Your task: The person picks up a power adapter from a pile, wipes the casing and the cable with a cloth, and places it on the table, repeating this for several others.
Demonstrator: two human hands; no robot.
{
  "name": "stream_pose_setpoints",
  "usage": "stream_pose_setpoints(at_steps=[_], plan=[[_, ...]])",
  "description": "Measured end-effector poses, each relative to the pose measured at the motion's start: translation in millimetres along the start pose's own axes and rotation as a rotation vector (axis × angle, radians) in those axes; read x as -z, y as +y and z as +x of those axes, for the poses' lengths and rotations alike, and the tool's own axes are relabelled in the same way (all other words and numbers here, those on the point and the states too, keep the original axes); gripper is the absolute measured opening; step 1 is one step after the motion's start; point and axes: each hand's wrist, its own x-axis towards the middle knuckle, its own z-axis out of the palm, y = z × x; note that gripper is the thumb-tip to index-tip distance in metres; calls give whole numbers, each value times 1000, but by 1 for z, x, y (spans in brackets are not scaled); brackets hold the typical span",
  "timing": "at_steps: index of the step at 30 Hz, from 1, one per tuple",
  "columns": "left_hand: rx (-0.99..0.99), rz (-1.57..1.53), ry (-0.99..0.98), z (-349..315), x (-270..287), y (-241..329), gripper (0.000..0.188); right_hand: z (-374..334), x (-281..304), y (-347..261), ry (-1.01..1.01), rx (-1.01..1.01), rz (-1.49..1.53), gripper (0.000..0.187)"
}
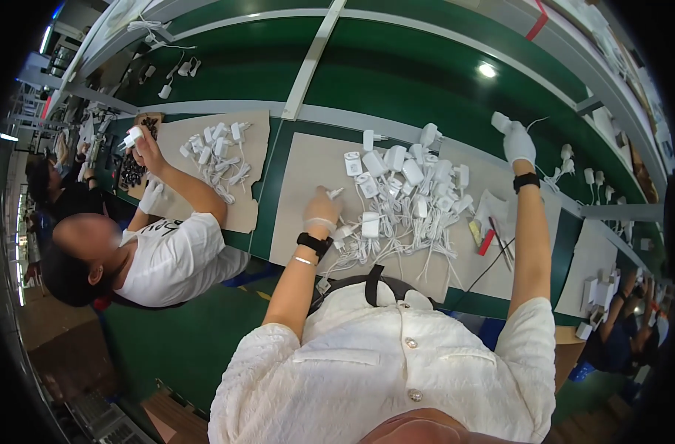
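A large heap of white power adapters (404, 174) with bundled white cables (426, 229) covers the cardboard sheet in front of me. My left hand (321, 211) is at the heap's left edge, fingers closed on a small white plug-like piece (336, 193); its exact kind is hard to make out. Farther right, over the green conveyor belt, my white-gloved right hand (519, 144) reaches out. Between its fingers is a white power adapter (501, 122), with a thin white cable (537, 121) trailing beside the hand. Both wrists carry dark bands.
A red-handled tool (487, 242) and a yellow piece (475, 232) lie right of the heap. Beyond the bench runs the green belt (404, 81) behind a metal rail. At left, a co-worker (171, 251) holds another adapter (132, 137) over a smaller pile (217, 148). More adapters (567, 159) lie far right.
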Motion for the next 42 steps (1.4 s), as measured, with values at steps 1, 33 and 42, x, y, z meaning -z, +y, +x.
stream_pose_setpoints(at_steps=[1, 33, 42], plan=[[12, -30, -15, 1, -1, -1, 37, 5, -8, 16, 41, -13, 22, 21], [-413, -1859, -938, -124, 82, 65, 52, -291, 92, -178, -881, -309, 1822, 28], [-559, -765, -446, -119, 46, 44, 60, -284, 70, -160, -1126, -405, 2561, 29]])
